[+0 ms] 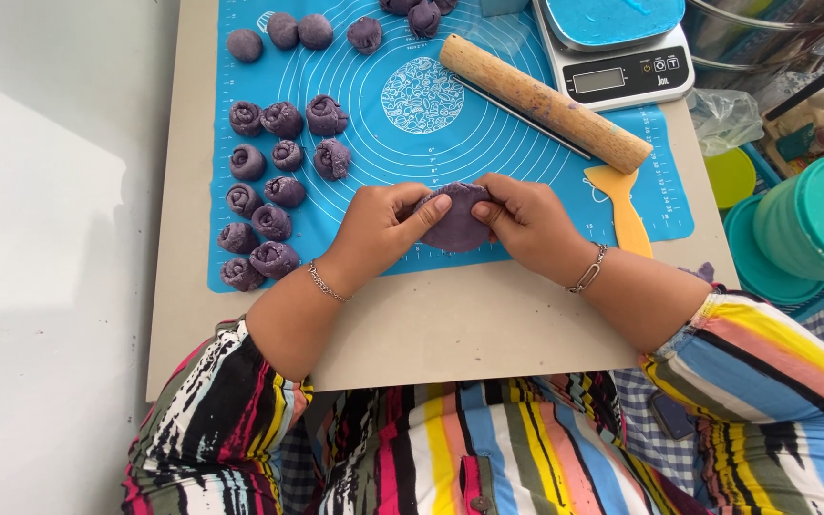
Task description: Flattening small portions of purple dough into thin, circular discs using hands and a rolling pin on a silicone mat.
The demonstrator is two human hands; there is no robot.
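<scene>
My left hand (374,229) and right hand (526,221) meet at the near edge of the blue silicone mat (545,191), fingers pinched narrow on the rim of a flattened purple dough disc (458,221) held between them just above the mat, thumbs on top so I can press it thinner. To the left, rolled purple dough pieces (274,172) sit in rows, kept apart so they don't stick. Farther right lie the yellow scraper (625,212) and wooden rolling pin (545,103), within reach. Farthest, the kitchen scale (617,52).

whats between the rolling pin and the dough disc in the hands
Only bare blue mat lies between the rolling pin and the purple dough disc, seen in the head view.
</scene>
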